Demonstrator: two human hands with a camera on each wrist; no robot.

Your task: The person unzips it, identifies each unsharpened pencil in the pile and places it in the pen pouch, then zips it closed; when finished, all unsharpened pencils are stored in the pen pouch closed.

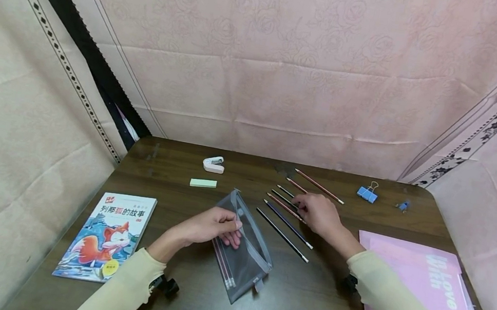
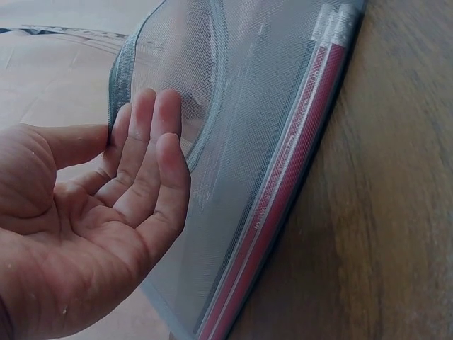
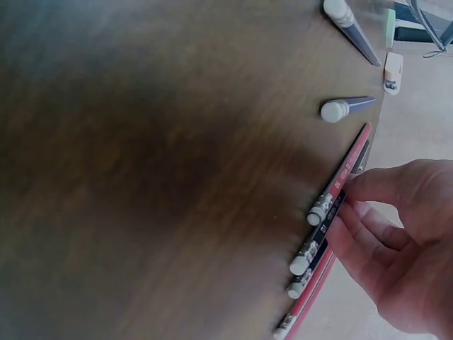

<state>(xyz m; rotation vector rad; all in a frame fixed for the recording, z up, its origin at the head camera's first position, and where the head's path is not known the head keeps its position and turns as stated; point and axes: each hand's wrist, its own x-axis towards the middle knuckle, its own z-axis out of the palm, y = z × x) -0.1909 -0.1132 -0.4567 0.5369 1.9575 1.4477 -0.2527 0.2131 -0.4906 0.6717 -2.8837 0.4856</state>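
My left hand [image 1: 207,227] pinches the zippered edge of a grey mesh pencil pouch [image 1: 250,274]; in the left wrist view the thumb presses that edge and the fingers [image 2: 168,113] lie against the mesh. Red-striped pencils [image 2: 290,149] with eraser ends show through the pouch. On the table, my right hand [image 1: 319,214] pinches a black pencil [image 3: 331,221] between thumb and fingers, among several pencils laid in a slanted row. Close beside it lie a red pencil [image 3: 340,177] and another dark pencil. Nearer the pouch are a blue pencil [image 1: 288,225] and a black-and-white pencil [image 1: 282,235].
A fox storybook [image 1: 103,240] lies at the left. Behind the pouch are a white stapler [image 1: 213,165] and a pale green eraser-like block [image 1: 203,183]. Farther right sit a blue binder clip [image 1: 367,192] and a small blue object [image 1: 402,206]. A pink folder [image 1: 409,288] lies under the right forearm.
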